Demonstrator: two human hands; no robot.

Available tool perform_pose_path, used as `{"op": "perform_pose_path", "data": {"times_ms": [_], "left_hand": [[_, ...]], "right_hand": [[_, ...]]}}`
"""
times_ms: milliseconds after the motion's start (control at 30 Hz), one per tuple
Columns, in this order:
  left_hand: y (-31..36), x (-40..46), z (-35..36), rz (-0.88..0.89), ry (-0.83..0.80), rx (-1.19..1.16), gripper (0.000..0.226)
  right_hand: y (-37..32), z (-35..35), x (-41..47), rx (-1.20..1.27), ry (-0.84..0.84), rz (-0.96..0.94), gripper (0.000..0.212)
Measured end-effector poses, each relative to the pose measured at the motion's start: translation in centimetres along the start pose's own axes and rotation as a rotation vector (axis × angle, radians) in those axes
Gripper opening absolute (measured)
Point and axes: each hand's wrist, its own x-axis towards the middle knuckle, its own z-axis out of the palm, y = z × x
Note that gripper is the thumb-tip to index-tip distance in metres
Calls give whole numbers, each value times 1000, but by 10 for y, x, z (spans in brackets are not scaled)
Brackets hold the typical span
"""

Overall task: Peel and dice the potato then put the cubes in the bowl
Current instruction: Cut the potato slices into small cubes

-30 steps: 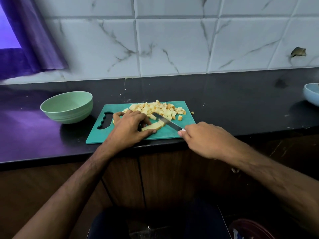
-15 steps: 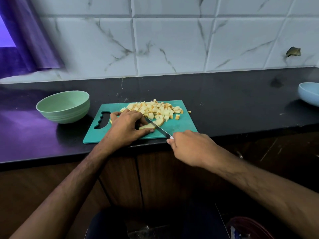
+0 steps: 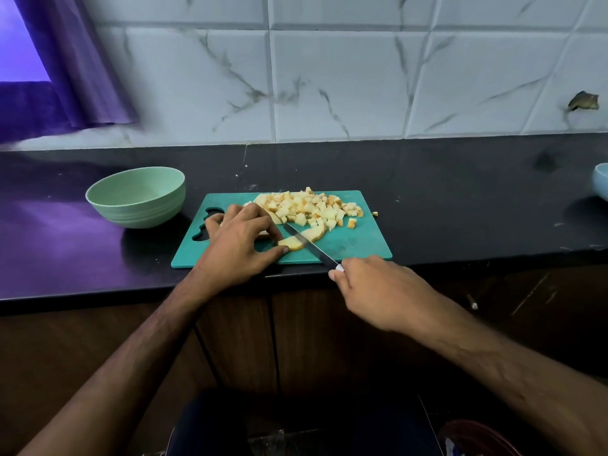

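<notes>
Teal plastic anchors the scene: a rectangular teal plastic cutting board (image 3: 358,245) lies at the near edge of a dark stone counter (image 3: 460,192). Just off the board's near right corner, the right hand (image 3: 378,291) is clenched around the handle of a slim steel-bladed knife (image 3: 311,245), the blade angled across the last pale yellow potato slab (image 3: 297,240). At the board's near left, the left hand (image 3: 237,245) pins that slab flat, fingertips curled over it and thumb against its near end. Across the board's far half sits a heap of pale, peeled potato cubes (image 3: 312,207), one stray just past the far right edge. Left of the board, apart from it, a round pale green bowl (image 3: 136,197) stands empty. Peeling looks finished and dicing nearly so; the transfer to the bowl has not begun.
</notes>
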Motion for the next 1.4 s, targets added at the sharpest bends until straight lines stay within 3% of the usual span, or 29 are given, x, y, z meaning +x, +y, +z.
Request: {"op": "perform_pose_path", "data": {"times_ms": [167, 367, 700, 1000, 1400], "left_hand": [[3, 3, -4, -32, -4, 15, 21], [4, -5, -5, -51, 41, 40, 32], [5, -4, -6, -58, 37, -5, 18], [3, -11, -7, -61, 62, 36, 21], [4, -5, -9, -62, 40, 32, 18]], "right_hand": [[-2, -6, 15, -9, -25, -7, 36], [-1, -29, 9, -34, 3, -7, 40], [-8, 3, -1, -6, -11, -16, 35], [-6, -28, 0, -17, -20, -6, 40], [-18, 5, -4, -32, 18, -52, 35]]}}
